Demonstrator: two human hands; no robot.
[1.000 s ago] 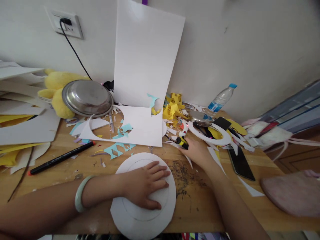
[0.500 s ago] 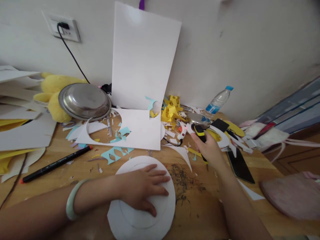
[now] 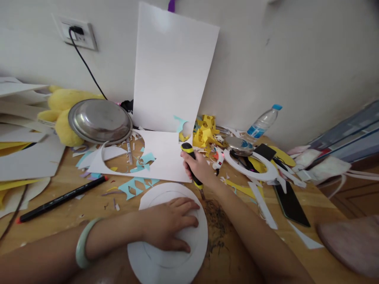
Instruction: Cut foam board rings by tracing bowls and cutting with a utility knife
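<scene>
My left hand lies flat with fingers spread on a round white board. A pencilled circle runs inside the board's edge, partly under the hand. My right hand is wrapped around a black-and-yellow utility knife. The knife is tilted, its short tip pointing down just beyond the board's upper right edge, near dark scratch marks on the wooden table. Whether the tip touches anything, I cannot tell. Behind the knife lies a white sheet with a round piece cut out of it.
A black marker lies left of the board. Further back are a metal basin, yellow scraps, a white glue gun, a water bottle, a white ring and a phone. A tall white panel leans against the wall.
My right hand has brought the knife left and nearer, from beside the glue gun to the round board's upper right edge. My left hand stays flat on the board.
</scene>
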